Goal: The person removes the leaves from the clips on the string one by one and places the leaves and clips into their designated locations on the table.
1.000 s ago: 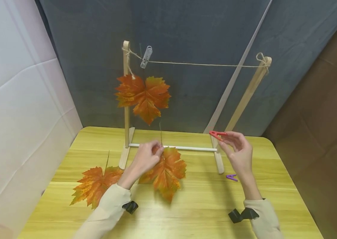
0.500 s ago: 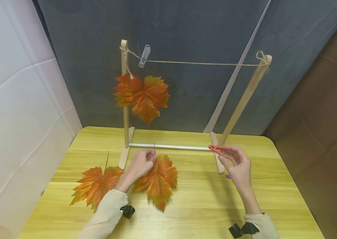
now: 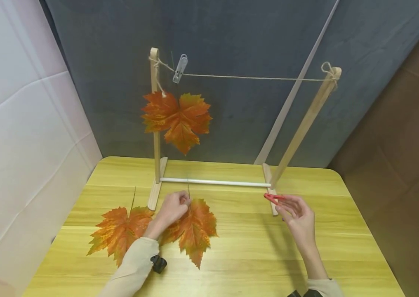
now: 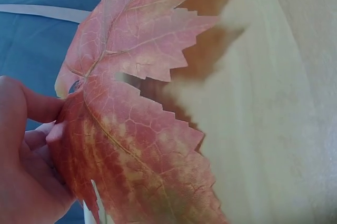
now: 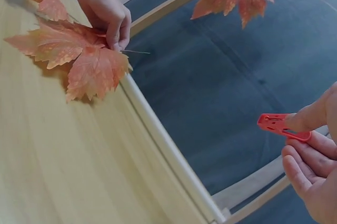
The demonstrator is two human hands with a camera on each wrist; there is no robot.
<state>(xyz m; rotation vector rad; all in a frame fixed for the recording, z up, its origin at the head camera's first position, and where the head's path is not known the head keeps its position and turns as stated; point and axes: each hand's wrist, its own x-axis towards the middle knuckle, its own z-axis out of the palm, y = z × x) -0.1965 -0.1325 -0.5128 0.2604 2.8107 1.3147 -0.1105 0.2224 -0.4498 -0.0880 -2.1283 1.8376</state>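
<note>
My left hand (image 3: 172,209) pinches an orange autumn leaf (image 3: 196,231) near the base of its stem, close over the table. In the left wrist view that leaf (image 4: 131,145) spreads out from the thumb and fingertips, its shadow on the wood. At the right, my right hand (image 3: 298,216) holds a red clothespin (image 3: 271,199) between thumb and fingers; the right wrist view shows the red clothespin (image 5: 284,125) pointing away from the hand. A second leaf (image 3: 120,231) lies on the table beside my left forearm. Another leaf (image 3: 180,119) hangs from the string under a clear clothespin (image 3: 180,68).
A wooden frame with a left post (image 3: 156,148), a right post (image 3: 306,128) and a white crossbar (image 3: 217,182) stands at the table's back. String (image 3: 246,77) runs between the post tops. A purple clothespin is almost hidden behind my right hand.
My left hand has lowered the leaf toward the table and slightly left. My right hand, still holding the red clothespin, has come down and nearer, now covering most of the purple clothespin.
</note>
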